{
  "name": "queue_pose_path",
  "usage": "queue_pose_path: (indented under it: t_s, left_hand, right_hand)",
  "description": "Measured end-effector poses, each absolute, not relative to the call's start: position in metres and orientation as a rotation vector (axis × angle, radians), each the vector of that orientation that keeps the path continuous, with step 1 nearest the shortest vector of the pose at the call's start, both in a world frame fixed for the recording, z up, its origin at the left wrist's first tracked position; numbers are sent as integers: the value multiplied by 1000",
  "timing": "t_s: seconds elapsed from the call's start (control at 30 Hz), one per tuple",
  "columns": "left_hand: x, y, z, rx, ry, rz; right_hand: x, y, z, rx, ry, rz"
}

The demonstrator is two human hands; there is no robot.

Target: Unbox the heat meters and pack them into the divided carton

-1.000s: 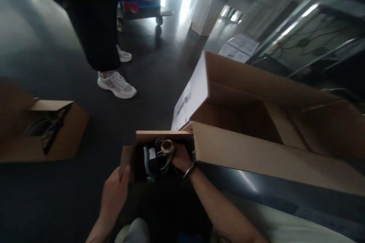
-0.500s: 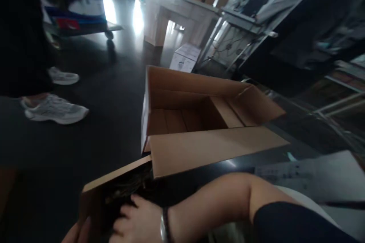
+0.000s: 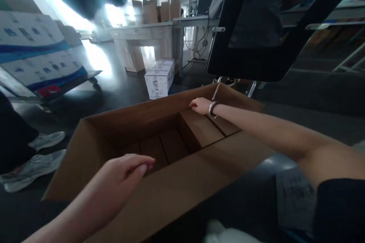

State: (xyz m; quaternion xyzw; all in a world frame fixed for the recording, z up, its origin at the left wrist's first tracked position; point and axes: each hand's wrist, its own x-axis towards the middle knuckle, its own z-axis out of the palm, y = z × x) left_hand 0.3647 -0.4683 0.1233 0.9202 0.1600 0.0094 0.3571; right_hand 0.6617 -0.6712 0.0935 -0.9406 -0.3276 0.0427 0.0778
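Observation:
A large open cardboard carton [image 3: 142, 108] stands in front of me on the floor with its flaps folded outward. Inside, at its right end, lie smaller brown cardboard boxes [image 3: 201, 127]; flatter brown surfaces with dark seams show lower down on the left. My right hand [image 3: 201, 105], with a bracelet at the wrist, is at the far wall above the inner boxes, its fingers curled; their tips are partly hidden. Over the near left side of the carton hovers my left hand [image 3: 128, 169], fingers bent together against the thumb, with nothing visible in it.
A white printed box [image 3: 158, 81] sits on the floor beyond the carton, before a desk [image 3: 142, 32]. A black chair [image 3: 256, 60] stands behind at right. White and blue boxes are stacked on a cart [image 3: 68, 87] at left, near a person's shoes [image 3: 37, 171].
Both hands have left the smaller open carton at lower left and are now over the large carton. The view has turned, and the large carton appears closer.

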Motion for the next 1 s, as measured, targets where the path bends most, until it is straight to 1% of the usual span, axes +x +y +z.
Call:
queue_pose_path:
  t_s: [0.07, 0.1, 0.17, 0.27, 0.33, 0.43, 0.57, 0.77, 0.9, 1.0]
  left_hand:
    - [428, -514, 121, 2321, 252, -296]
    - [459, -536, 111, 2300, 288, -350]
    - [508, -572, 84, 2264, 407, -322]
    - [547, -606, 42, 2209, 460, -236]
    - [554, -616, 25, 2074, 573, -149]
    - [552, -620, 13, 1870, 769, -20]
    - [545, -613, 3, 1716, 796, 24]
    - [537, -606, -7, 1900, 576, 8]
    - [532, -599, -8, 2146, 372, 116]
    - [528, -584, -9, 2364, 134, 85]
  right_hand:
    - [683, -670, 66, -2760, -1067, 177]
    - [690, -669, 55, -2736, -1106, 193]
    - [699, -668, 37, -2693, -1169, 203]
    - [709, -671, 23, -2639, -1204, 187]
    - [714, -672, 20, -2615, -1194, 186]
    - [718, -670, 21, -2600, -1158, 219]
    - [713, -663, 21, -2639, -1105, 211]
    - [697, -650, 19, -2687, -793, 188]
    - [697, -646, 27, -2636, -679, 209]
    - [716, -658, 41, -2455, -680, 390]
